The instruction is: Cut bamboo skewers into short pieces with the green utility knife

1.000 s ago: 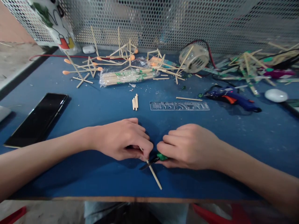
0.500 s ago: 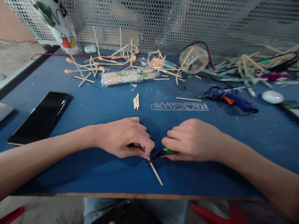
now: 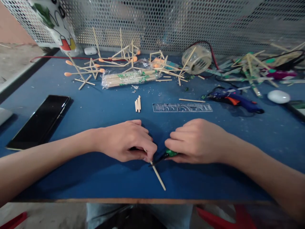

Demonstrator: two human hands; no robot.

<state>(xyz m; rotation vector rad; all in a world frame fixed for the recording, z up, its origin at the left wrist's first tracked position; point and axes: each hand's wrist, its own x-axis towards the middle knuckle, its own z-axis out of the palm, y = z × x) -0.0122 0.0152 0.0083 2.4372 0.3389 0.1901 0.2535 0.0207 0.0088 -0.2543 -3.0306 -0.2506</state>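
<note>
A thin wooden stick (image 3: 159,178) slants toward the front edge of the table, its upper end in my left hand (image 3: 133,141), whose thumb and forefinger pinch it. My right hand (image 3: 197,141) is closed around a green-handled cutter (image 3: 171,153); most of its handle is hidden by my fingers. The cutter's dark jaws lie against the stick just below my left fingertips. Beyond my hands, several short cut sticks (image 3: 138,104) lie side by side. To their right lie a clear plastic ruler (image 3: 182,107) and one loose stick (image 3: 192,100).
A black phone (image 3: 39,122) lies at left. Along the back are stick structures with orange tips (image 3: 90,70), a plastic-wrapped pack of sticks (image 3: 130,78) and a clear round container (image 3: 196,60). A blue glue gun (image 3: 235,100) and a white oval object (image 3: 278,96) are at right.
The view has shifted very slightly. Both hands keep their hold, with the cutter's jaws at the same place on the stick.
</note>
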